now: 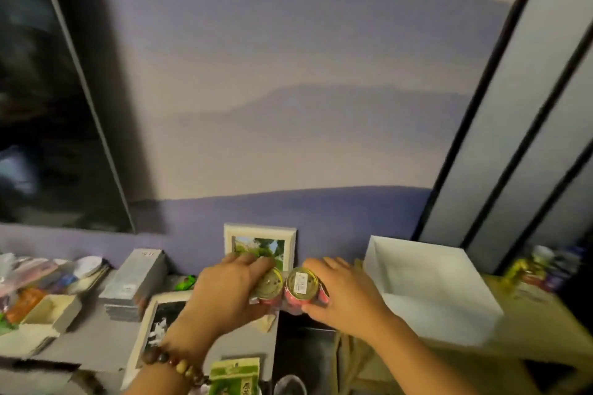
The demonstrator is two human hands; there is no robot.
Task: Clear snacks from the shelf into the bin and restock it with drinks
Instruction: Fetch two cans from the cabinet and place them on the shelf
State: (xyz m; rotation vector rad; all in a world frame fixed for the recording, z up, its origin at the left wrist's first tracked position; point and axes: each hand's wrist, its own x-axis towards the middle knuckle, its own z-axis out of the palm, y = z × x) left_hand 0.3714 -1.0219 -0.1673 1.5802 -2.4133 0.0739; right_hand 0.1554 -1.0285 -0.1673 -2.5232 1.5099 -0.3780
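Red cans, gold lids, tipped toward camera, touching side by side above shelf [96, 340]. Left hand [224, 292] wrapped round left can [269, 287]; right hand [343, 295] wrapped round right can [301, 285]. White bin [442, 305] just right. Framed photo [260, 245] behind.
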